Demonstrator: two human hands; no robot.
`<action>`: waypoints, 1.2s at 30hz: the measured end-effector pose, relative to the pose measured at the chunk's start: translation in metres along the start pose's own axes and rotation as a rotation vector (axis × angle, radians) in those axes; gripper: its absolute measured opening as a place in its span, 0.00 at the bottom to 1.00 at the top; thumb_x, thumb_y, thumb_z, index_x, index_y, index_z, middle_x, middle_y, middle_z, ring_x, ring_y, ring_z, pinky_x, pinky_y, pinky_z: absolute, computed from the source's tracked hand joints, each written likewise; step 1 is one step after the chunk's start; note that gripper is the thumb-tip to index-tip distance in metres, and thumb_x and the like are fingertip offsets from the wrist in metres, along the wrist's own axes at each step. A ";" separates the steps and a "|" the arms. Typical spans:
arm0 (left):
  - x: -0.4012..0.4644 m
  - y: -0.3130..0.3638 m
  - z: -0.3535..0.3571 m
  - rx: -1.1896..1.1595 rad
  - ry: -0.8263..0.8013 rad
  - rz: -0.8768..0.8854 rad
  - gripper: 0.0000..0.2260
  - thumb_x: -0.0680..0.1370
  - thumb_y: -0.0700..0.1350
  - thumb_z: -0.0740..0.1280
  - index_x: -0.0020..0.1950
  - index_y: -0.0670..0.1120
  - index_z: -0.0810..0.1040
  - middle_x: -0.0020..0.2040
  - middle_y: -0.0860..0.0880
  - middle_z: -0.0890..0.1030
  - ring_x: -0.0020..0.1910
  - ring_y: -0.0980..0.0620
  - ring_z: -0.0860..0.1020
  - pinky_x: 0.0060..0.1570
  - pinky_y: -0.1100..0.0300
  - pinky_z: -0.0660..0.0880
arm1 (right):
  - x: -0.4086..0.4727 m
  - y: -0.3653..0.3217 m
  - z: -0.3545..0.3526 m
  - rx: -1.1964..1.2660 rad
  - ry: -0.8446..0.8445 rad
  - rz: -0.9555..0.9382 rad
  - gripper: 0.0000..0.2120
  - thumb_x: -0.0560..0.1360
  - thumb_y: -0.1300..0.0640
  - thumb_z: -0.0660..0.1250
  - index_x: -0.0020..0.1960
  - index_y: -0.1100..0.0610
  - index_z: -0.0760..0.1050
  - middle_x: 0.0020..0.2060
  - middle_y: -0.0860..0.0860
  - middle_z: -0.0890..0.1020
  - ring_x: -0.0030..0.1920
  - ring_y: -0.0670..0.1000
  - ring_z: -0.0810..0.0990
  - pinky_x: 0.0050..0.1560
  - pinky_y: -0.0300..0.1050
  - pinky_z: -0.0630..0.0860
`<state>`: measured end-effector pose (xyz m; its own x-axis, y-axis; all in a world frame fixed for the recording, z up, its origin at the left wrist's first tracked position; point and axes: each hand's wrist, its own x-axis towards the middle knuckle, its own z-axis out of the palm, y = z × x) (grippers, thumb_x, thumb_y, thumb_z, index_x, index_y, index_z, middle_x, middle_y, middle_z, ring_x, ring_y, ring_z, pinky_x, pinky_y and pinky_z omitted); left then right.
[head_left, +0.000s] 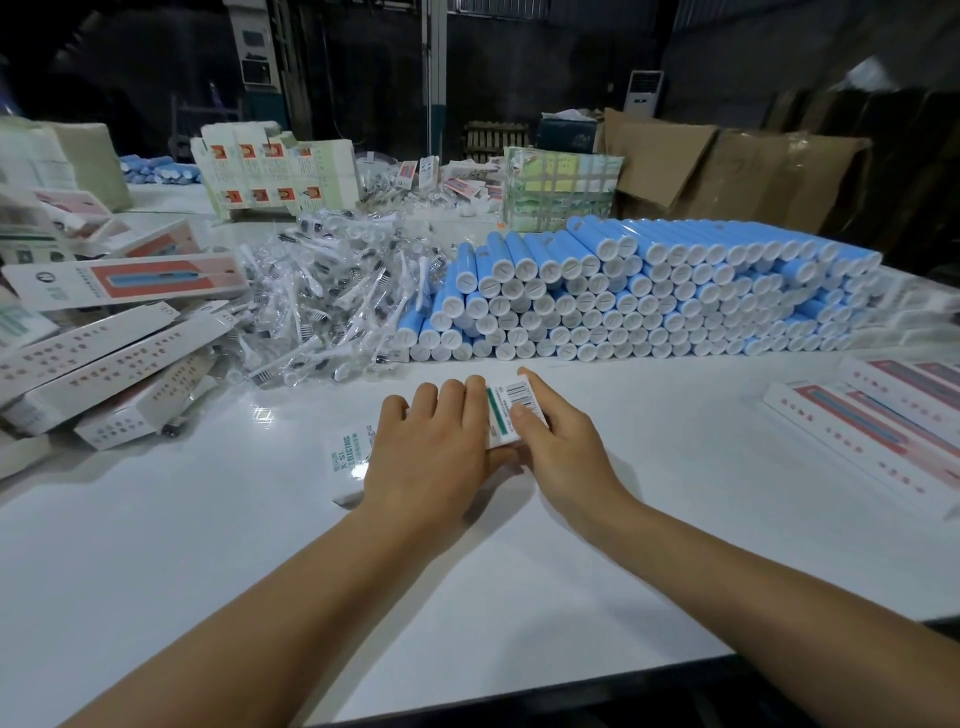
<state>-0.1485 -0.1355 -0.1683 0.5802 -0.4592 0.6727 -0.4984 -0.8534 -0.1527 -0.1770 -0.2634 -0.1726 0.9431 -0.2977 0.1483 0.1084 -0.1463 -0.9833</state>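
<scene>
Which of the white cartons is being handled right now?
The lone mid-table carton with the barcode, held by the left hand and right hand; the other cartons lie untouched at the sides.
</scene>
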 end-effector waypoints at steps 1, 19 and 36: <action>0.000 0.000 0.000 0.010 -0.002 0.006 0.32 0.71 0.64 0.60 0.56 0.37 0.78 0.41 0.43 0.79 0.37 0.43 0.77 0.36 0.51 0.71 | 0.001 0.000 0.000 -0.007 0.001 -0.002 0.23 0.80 0.60 0.60 0.74 0.51 0.64 0.50 0.45 0.82 0.48 0.46 0.82 0.55 0.47 0.78; 0.002 -0.005 -0.004 0.015 -0.062 -0.015 0.32 0.72 0.64 0.59 0.58 0.37 0.79 0.42 0.43 0.80 0.38 0.42 0.78 0.37 0.51 0.72 | 0.000 0.000 -0.001 0.028 -0.100 -0.002 0.22 0.81 0.60 0.59 0.74 0.57 0.63 0.54 0.53 0.81 0.49 0.49 0.80 0.48 0.46 0.78; 0.022 -0.048 -0.008 -2.197 -0.126 -1.543 0.27 0.77 0.68 0.54 0.51 0.46 0.75 0.42 0.38 0.84 0.38 0.37 0.83 0.39 0.39 0.75 | -0.002 0.008 0.001 -0.082 -0.199 -0.193 0.13 0.72 0.41 0.60 0.56 0.30 0.70 0.45 0.40 0.78 0.40 0.39 0.75 0.40 0.35 0.71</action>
<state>-0.1170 -0.1025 -0.1400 0.8913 -0.2418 -0.3837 0.4359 0.6902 0.5776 -0.1776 -0.2628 -0.1804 0.9514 -0.0672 0.3006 0.2741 -0.2606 -0.9257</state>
